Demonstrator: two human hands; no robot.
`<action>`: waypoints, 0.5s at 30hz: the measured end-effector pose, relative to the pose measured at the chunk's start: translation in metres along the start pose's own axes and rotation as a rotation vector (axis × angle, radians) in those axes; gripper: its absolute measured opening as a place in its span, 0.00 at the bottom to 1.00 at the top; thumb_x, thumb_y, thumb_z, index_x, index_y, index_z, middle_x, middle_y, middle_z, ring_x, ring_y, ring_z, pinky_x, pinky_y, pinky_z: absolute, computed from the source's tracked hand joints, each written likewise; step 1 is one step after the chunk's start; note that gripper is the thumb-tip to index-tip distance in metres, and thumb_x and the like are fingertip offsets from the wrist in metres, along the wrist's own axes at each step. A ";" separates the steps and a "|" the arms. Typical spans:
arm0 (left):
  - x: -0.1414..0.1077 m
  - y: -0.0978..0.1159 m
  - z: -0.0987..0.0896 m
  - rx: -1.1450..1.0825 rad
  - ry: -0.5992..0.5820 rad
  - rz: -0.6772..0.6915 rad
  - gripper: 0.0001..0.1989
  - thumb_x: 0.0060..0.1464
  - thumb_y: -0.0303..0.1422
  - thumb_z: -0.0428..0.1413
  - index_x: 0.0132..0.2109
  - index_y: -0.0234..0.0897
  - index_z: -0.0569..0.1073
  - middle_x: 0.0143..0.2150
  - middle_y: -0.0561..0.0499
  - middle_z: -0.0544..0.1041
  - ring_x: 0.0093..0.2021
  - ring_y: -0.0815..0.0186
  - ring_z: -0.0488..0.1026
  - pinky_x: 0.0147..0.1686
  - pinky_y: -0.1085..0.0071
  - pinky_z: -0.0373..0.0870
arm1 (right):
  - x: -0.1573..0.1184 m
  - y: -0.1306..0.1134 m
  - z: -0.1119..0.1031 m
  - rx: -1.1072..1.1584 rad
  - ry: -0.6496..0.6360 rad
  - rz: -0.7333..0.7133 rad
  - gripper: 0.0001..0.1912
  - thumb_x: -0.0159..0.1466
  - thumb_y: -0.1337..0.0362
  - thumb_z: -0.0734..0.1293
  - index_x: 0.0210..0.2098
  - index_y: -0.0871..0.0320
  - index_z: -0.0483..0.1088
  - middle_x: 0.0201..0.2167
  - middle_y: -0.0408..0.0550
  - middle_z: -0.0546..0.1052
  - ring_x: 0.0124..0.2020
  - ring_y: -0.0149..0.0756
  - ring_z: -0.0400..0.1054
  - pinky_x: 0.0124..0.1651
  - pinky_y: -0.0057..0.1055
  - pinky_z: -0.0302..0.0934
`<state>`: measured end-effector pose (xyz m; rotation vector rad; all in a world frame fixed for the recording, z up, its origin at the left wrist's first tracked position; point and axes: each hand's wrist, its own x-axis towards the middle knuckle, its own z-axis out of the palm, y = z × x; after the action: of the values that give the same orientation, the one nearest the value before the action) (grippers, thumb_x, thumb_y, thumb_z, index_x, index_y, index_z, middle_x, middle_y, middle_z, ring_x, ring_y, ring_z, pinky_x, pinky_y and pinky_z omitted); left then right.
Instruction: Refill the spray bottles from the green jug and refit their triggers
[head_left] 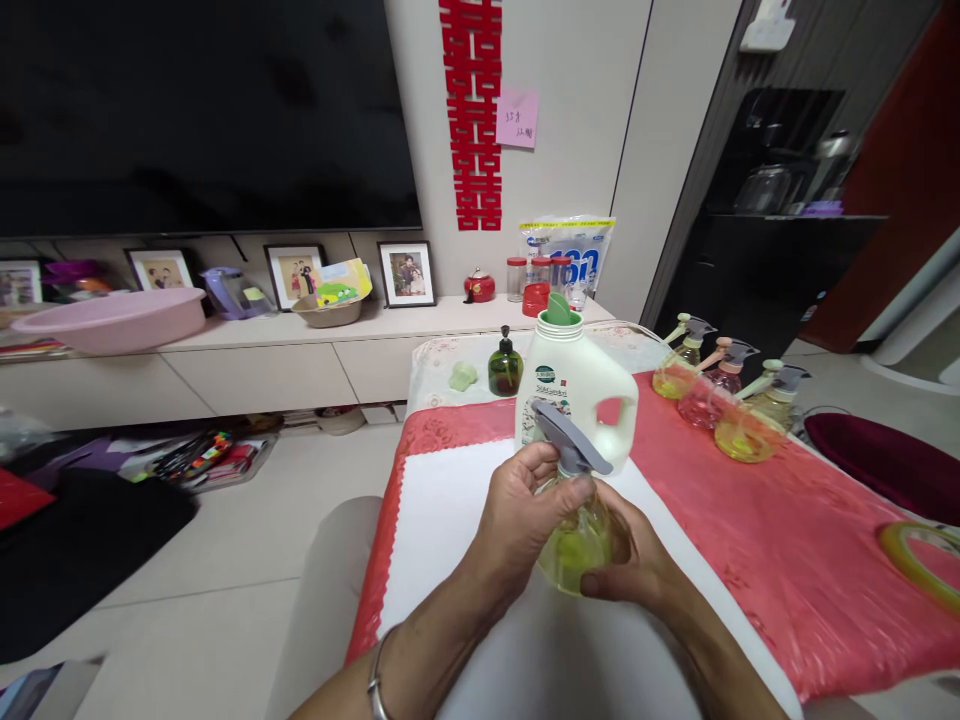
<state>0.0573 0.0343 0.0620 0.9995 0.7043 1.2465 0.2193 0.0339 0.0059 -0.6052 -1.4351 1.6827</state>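
Spray bottle (562,552) between both hands' fingers (537,458)

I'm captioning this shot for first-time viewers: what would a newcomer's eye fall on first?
Probably the grey-topped spray bottle near the centre, in the grip of the left hand and right hand, in front of a large pale jug. Next, the bright red cutout strip on the wall above, and the red table cover spreading to the right. The big dark television fills the upper left.
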 end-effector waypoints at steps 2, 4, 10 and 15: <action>0.000 -0.003 0.003 -0.016 0.115 0.053 0.20 0.42 0.37 0.72 0.39 0.37 0.74 0.42 0.47 0.81 0.45 0.61 0.76 0.46 0.67 0.70 | 0.001 0.005 0.002 -0.039 0.046 -0.008 0.50 0.51 0.58 0.80 0.67 0.59 0.56 0.62 0.57 0.61 0.61 0.48 0.61 0.60 0.37 0.63; 0.001 -0.006 0.007 -0.025 0.205 0.091 0.19 0.40 0.35 0.73 0.36 0.38 0.72 0.41 0.49 0.80 0.44 0.61 0.76 0.45 0.67 0.70 | 0.001 0.010 0.003 -0.097 0.097 -0.028 0.51 0.52 0.55 0.80 0.68 0.59 0.55 0.62 0.58 0.61 0.61 0.48 0.61 0.58 0.36 0.64; 0.003 -0.011 0.014 0.122 0.290 0.186 0.15 0.48 0.33 0.68 0.42 0.38 0.74 0.42 0.48 0.79 0.48 0.59 0.75 0.51 0.64 0.68 | 0.001 0.019 0.001 -0.372 0.276 -0.133 0.52 0.54 0.52 0.80 0.69 0.58 0.54 0.64 0.57 0.58 0.66 0.49 0.56 0.67 0.39 0.57; -0.001 0.001 0.007 0.182 -0.011 0.087 0.13 0.61 0.40 0.58 0.50 0.39 0.75 0.46 0.48 0.80 0.49 0.57 0.75 0.50 0.65 0.69 | -0.002 0.019 -0.004 -0.269 0.228 -0.111 0.51 0.56 0.53 0.79 0.70 0.55 0.52 0.67 0.55 0.55 0.67 0.47 0.54 0.67 0.38 0.60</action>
<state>0.0629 0.0313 0.0664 1.1965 0.7830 1.2673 0.2178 0.0345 -0.0132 -0.8219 -1.5085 1.2985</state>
